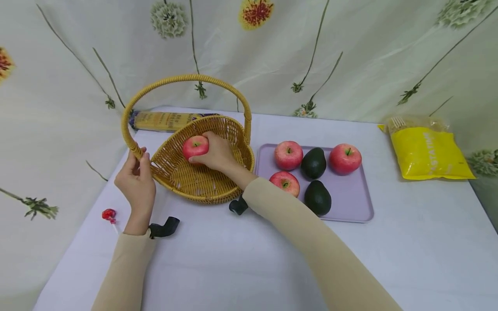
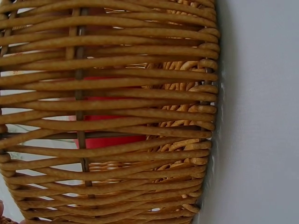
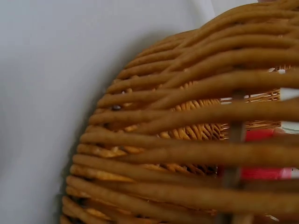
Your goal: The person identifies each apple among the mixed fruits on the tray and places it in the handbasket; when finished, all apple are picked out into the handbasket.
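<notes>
A wicker basket [image 1: 202, 190] with a tall arched handle stands on the table. My left hand [image 1: 137, 183] pinches the lower left end of that handle between thumb and fingers. Inside the basket, my right hand [image 1: 218, 152] grips a red apple [image 1: 194, 147] from its right side, with the thumb below it. Through the weave in the left wrist view, red of the apple [image 2: 112, 140] shows; the right wrist view also catches the apple [image 3: 261, 173] behind the wicker strands [image 3: 187, 154].
Right of the basket lies a lilac tray [image 1: 352, 207] bearing three red apples [image 1: 345, 159] and two dark avocados [image 1: 317, 198]. A yellow bag [image 1: 428, 151] sits at the far right, a long noodle packet [image 1: 163, 121] behind the basket, and a red lollipop [image 1: 109, 214] at left.
</notes>
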`<state>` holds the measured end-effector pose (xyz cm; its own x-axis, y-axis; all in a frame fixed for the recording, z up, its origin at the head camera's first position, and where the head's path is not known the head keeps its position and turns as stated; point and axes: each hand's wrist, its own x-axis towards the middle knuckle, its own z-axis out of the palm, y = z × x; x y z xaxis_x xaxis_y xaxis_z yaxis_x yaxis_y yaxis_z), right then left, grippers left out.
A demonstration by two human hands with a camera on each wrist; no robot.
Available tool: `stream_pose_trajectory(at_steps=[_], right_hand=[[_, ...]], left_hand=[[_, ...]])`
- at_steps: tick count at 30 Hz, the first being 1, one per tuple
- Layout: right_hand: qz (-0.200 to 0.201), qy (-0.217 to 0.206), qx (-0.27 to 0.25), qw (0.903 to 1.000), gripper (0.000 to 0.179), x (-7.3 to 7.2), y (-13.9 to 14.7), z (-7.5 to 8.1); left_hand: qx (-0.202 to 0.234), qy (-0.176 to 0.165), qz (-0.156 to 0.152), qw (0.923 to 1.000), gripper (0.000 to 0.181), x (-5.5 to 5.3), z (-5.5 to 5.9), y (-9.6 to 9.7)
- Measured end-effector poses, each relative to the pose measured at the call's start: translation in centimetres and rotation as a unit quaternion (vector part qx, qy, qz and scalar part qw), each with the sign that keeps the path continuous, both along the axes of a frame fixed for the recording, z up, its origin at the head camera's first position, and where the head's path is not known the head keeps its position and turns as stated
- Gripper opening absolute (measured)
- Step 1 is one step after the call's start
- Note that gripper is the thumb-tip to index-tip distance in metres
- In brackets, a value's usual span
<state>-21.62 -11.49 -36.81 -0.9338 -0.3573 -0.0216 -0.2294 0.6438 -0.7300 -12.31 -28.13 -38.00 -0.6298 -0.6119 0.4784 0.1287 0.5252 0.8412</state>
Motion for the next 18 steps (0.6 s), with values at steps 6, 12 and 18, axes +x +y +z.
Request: stream_pose_trajectory(at_steps=[6,12,18], right_hand=[[-0.004,-0.010,0.015,0.9998,0.073,-0.23,-0.27,-0.24],[0.016,-0.004,0.024,0.9996,0.071,-0.30,-0.38,-0.31],[0.024,-0.004,0.022,0.9995,0.073,-0.30,-0.35,-0.27]], left_hand=[[0.004,-0.005,0.001,1.0000,0.035,0.07,0.07,0.06],[0.000,-0.009,0.006,0.9999,0.035,0.05,-0.01,0.01],[0.003,-0.007,0.006,1.0000,0.035,-0.02,-0.06,-0.01]])
